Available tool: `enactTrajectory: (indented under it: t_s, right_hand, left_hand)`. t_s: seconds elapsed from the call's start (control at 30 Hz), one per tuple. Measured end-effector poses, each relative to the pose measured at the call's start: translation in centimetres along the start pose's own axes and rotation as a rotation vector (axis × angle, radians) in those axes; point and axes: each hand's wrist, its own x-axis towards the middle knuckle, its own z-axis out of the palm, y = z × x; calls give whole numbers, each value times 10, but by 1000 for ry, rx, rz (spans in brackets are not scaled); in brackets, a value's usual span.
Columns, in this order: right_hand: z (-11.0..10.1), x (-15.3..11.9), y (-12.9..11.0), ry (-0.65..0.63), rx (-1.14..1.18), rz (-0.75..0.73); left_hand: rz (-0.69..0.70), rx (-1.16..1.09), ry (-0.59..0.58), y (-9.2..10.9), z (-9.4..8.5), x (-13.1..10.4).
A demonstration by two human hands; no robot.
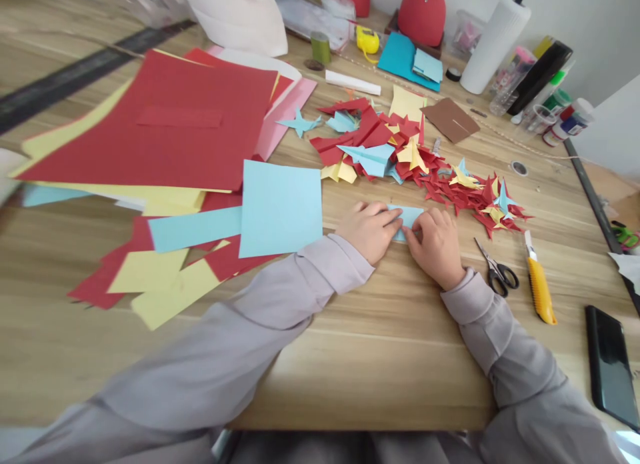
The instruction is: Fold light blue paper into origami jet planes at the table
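Observation:
A small piece of light blue paper (pixel 409 215) lies on the wooden table between my hands. My left hand (pixel 369 229) holds its left part down with closed fingers, which hide that end. Thumb and fingers of my right hand (pixel 436 241) pinch the right end. Whether the paper is folded under my fingers I cannot tell. To the left, a larger light blue sheet (pixel 281 209) rests on other paper. Beyond my hands lies a heap of folded red, yellow and blue paper stars (pixel 465 184), with a blue folded piece (pixel 370 159) on top.
Black-handled scissors (pixel 497 269) and a yellow utility knife (pixel 539 281) lie right of my right hand. Farther right is a black phone (pixel 611 361). Large red sheets (pixel 200 144) cover the left side. A yellow tape measure (pixel 367 40) and a white bottle (pixel 495 47) are at the back.

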Motion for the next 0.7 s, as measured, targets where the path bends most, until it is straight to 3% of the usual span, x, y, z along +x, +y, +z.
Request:
enactTrajectory:
  t_s: [0.27, 0.43, 0.7]
  right_hand:
    - [-13, -18, -7, -47, -37, -308]
    - [-16, -24, -6, -6, -106, -310]
    - [-16, -31, 5, 58, 11, -230]
  left_hand:
    - [-7, -28, -23, -3, 0, 0]
    - [-13, -30, -15, -3, 0, 0]
    - [-29, -37, 1, -4, 2, 1]
